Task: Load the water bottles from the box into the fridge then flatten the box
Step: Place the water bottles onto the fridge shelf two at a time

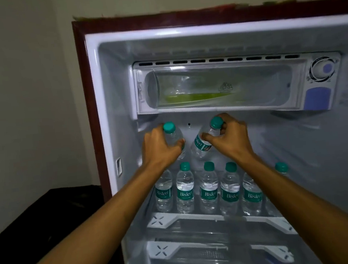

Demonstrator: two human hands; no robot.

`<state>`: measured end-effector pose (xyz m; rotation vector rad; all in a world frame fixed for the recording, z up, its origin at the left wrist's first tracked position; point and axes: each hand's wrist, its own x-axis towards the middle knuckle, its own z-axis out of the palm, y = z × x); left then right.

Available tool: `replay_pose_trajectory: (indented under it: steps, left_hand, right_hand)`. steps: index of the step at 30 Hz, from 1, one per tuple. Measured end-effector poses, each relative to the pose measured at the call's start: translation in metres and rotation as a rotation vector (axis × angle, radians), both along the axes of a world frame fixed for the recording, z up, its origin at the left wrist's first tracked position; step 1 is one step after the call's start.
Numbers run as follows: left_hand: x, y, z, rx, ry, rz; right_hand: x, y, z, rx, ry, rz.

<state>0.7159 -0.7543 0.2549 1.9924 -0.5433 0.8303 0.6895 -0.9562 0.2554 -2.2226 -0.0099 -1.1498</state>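
Water bottles fill the middle of the frame, inside the open fridge [99, 96]. Two of them are in hand at the back of the upper shelf space, just below the freezer box [217, 85]. The left hand [159, 148] curls round the shoulder of one upright bottle [172, 136], its green cap standing clear above the fingers. The right hand [231, 137] grips the neck of a second bottle [202, 144], which leans with its cap toward the upper right and its label turned to the lower left. These two bottles sit near each other but apart, with a strip of bare back wall between them.

Below the hands, a front row of bottles [208, 188] stands upright close behind the front edge of the shelf [198, 215], side by side, labels facing out; the leftmost is partly hidden by the left forearm, and at the right only a green cap [281, 167] shows past the right forearm. To the right of that cap the shelf space looks open up to the fridge's right wall. A lower shelf [180, 246] lies under it in the bottom centre.

The freezer box has a clear flap, with something green lying behind it, and a dial [322, 69] at its right end. A dark surface [39, 219] fills the lower left of the frame, beside the fridge.
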Motion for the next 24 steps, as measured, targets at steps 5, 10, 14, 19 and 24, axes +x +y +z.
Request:
replay_pose_trajectory:
  steps: [5,10,14,19,24]
  left_hand:
    - [0.052,-0.019,-0.015,0.121,0.284,0.082]
    - [0.071,-0.02,-0.008,0.424,0.525,0.211]
    - [0.074,-0.027,-0.001,0.555,0.64,0.184]
    - [0.075,-0.029,0.005,0.661,0.686,0.17]
    - [0.073,-0.029,0.005,0.69,0.709,0.173]
  right_hand:
    - [0.053,0.001,-0.002,-0.051,0.317,-0.051]
    - [0.081,0.022,-0.012,-0.171,0.604,-0.087]
    - [0.094,0.036,-0.023,-0.209,0.757,-0.088]
    - [0.1,0.044,-0.024,-0.229,0.863,-0.105]
    - [0.103,0.052,-0.025,-0.21,0.944,-0.105]
